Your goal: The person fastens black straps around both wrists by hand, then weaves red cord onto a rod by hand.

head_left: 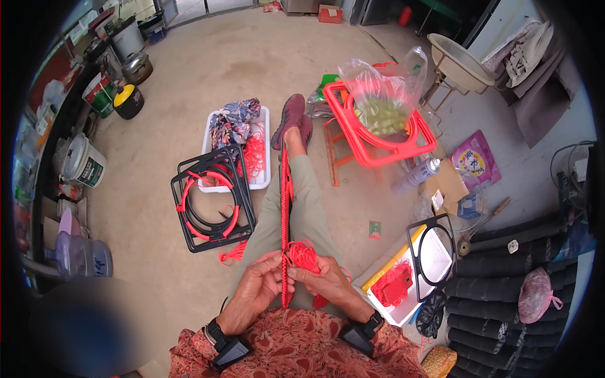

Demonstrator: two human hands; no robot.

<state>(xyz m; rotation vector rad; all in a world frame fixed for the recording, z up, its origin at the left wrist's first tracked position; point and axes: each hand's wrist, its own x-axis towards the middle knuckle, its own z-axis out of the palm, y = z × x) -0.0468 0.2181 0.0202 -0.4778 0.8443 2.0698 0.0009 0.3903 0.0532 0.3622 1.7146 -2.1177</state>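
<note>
A long narrow bar, covered in red woven cord, stands edge-on between my legs, reaching from my shoes to my lap. At its near part, the fingers of my left hand are closed in a pinch against its left side. On the other side, my right hand is closed around a looped bundle of red cord, its fingertips close to the bar. Whether a strand runs between my fingertips is too small to tell. More red cord hangs below my right hand.
Black frames with red rings lean on a white tray of cord and cloth at left. Red frames with a bag of green produce rest on a stool at right. A white foam box and black rolls lie right.
</note>
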